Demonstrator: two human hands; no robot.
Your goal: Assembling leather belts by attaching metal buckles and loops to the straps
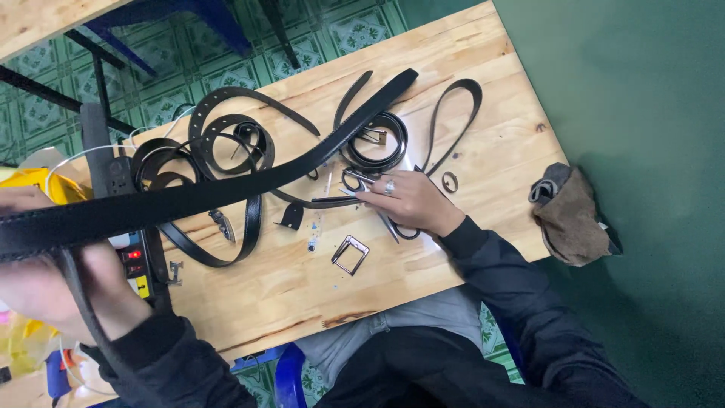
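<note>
Left hand (53, 291) sits at eight o'clock, close to the camera and blurred, its grip closed around a black belt (226, 193). That belt runs long and straight from the hand up toward one o'clock, its tip ending over the table (302, 295) near the far edge. A thin strap (83, 310) hangs down from the same hand.

Right hand (408, 200), ring on one finger, lies at centre, just right of the middle, fingers pointing to nine o'clock and pressing on scissors (377, 204); how firmly the grip closes on them I cannot tell, since the hand covers most of the tool.

Just at six o'clock from that hand, a square metal buckle (350, 255) lies loose on the wood. At eleven o'clock, a tangle of coiled belts (226, 140). A small ring (450, 181) rests just right of the hand. At three o'clock, off the table edge, a brown cloth (570, 215) lies bunched. A power strip (132, 257) with a red light sits by the left hand.
</note>
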